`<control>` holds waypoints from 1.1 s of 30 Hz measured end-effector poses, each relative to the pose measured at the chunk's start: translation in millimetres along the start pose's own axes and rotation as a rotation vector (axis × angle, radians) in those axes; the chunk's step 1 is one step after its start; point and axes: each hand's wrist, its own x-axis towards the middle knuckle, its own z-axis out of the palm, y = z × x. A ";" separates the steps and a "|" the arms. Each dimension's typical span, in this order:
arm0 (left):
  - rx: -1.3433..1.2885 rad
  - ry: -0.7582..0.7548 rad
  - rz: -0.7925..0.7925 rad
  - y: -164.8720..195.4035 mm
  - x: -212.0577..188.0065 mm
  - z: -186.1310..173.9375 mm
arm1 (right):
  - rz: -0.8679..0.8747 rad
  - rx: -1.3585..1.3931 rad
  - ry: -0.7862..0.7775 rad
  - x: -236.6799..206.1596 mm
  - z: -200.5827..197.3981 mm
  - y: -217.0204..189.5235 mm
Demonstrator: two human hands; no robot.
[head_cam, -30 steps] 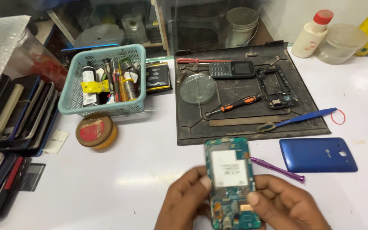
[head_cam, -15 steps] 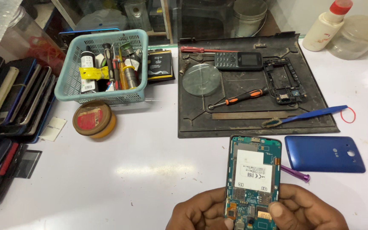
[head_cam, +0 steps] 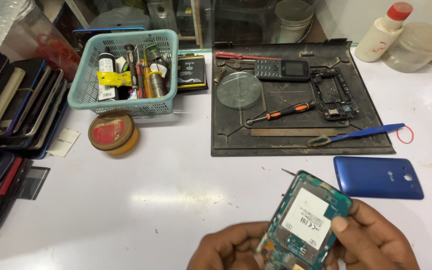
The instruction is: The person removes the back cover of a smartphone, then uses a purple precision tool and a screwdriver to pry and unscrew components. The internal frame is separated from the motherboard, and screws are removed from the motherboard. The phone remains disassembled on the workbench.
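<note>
Phone: opened teal phone body with exposed circuit board and white label (head_cam: 303,225), held tilted above the white bench (head_cam: 176,200), low in the frame, just below the blue back cover.
Left hand: left hand (head_cam: 226,250) is curled around the lower left edge of the phone body; fingertips partly hidden at the frame edge.
Right hand: right hand (head_cam: 371,240) is closed on the right edge, thumb pressed on the face beside the white label.
Cover: glossy blue plastic phone back cover (head_cam: 378,176) is laid flat on the bench, just right of and above the phone body, apart from it.
Mat: black rubber work mat (head_cam: 276,145) is laid beyond the phone, near the middle of the bench.
On mat: small black keypad phone (head_cam: 281,69), round clear glass dish (head_cam: 239,90), orange-and-black screwdriver (head_cam: 281,113), empty black phone frame (head_cam: 332,95), red-handled tool (head_cam: 236,55) at the far edge.
Brush: blue-handled toothbrush (head_cam: 357,134) is laid across the mat's right near corner, handle out on the bench, red rubber band (head_cam: 405,134) touching its end.
Basket: teal plastic mesh basket (head_cam: 126,102) filled with tools and small bottles, left of the mat.
Tin: round tin with red lid (head_cam: 112,131), just in front of the basket.
Left edge: row of stacked dark phones and tablets (head_cam: 16,105) stood on edge.
Far right: white bottle with red cap (head_cam: 383,32) beside a cloudy plastic tub (head_cam: 416,46).
</note>
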 end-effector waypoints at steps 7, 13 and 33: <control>-0.056 0.229 0.030 1.1 6.4 7.1 | -0.164 0.011 -0.144 -8.7 2.9 19.6; -0.008 0.264 0.098 5.4 6.2 4.9 | -0.245 -0.046 -0.187 -3.5 0.6 21.6; -0.078 0.229 0.120 -2.9 1.9 6.1 | 0.038 -0.192 -0.046 39.3 -84.3 78.6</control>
